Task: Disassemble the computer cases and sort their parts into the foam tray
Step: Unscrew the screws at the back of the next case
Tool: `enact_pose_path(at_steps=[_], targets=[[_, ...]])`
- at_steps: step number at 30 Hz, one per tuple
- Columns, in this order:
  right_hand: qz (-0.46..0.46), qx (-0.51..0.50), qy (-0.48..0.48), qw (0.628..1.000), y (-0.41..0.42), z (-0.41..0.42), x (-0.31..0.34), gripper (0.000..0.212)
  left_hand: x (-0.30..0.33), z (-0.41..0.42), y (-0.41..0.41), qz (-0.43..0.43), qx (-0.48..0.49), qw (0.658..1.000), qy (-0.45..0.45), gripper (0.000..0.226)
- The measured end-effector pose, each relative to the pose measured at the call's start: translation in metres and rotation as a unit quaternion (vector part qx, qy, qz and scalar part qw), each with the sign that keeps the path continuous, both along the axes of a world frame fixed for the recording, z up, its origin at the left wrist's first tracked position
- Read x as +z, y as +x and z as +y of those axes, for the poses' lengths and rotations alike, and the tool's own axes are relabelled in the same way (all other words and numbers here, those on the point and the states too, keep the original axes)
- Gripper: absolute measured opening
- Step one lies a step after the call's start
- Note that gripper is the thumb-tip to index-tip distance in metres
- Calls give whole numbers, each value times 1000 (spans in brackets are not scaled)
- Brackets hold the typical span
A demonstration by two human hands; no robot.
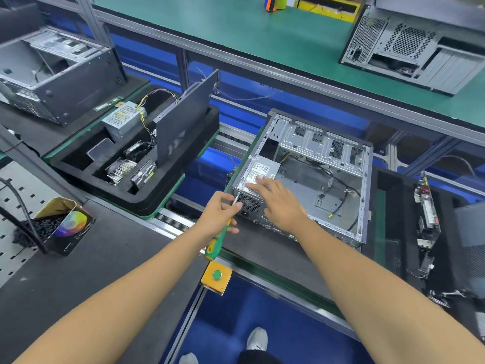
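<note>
An open computer case lies on its side on a dark mat just past the person, at about one o'clock from them, its side panel off and the metal floor and loose cables showing. At ten o'clock from it, across a gap in the line, sits the black foam tray, its pockets holding a silver power unit, a drive, a finned heat sink and a dark side panel stood on edge. Inside the case, at its near left corner, is the power supply. The right hand rests on top of it, fingers straight and spread flat. The left hand is curled round a green-and-yellow screwdriver, the steel tip set against the case's near left corner. At six o'clock from the hands, a yellow box with a green button is fixed to the bench edge.
</note>
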State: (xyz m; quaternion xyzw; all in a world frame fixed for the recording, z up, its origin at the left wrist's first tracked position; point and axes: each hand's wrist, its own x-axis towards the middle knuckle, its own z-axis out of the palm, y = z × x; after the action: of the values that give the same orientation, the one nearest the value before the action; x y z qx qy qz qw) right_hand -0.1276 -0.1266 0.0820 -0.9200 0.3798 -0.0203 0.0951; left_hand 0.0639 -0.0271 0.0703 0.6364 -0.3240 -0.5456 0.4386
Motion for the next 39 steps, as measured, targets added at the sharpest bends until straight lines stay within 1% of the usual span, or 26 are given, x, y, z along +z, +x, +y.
enact_pose_path(at_steps=[4,10,13,19,21,26,29,32,35,39], targets=[[-3,0,0,1000,1,0,1,87,3,-14,-4,-1,6,1000,-1,31],[0,0,-2,1000,0,0,1,87,-1,-22,-4,18,33,999,11,18],[2,0,-3,1000,0,0,1,86,-2,-25,-3,17,42,999,15,17],[2,1,-3,1000,0,1,1,85,-1,-26,-3,33,28,999,20,15],[1,-2,-2,1000,0,1,1,86,-1,-28,-4,19,19,999,23,17],[2,-3,-2,1000,1,0,0,88,0,-30,-5,-31,-13,999,34,30],[3,-2,-3,1000,0,0,-1,88,-2,-32,-3,-43,-15,999,27,28],[1,-1,-3,1000,0,-1,-1,89,0,-33,-6,-34,-13,999,23,23],[-3,-1,-4,1000,0,-1,-1,88,1,-35,-11,-40,0,999,22,25],[-5,-3,-6,1000,0,-1,-2,87,-1,-35,-13,-73,9,997,12,23]])
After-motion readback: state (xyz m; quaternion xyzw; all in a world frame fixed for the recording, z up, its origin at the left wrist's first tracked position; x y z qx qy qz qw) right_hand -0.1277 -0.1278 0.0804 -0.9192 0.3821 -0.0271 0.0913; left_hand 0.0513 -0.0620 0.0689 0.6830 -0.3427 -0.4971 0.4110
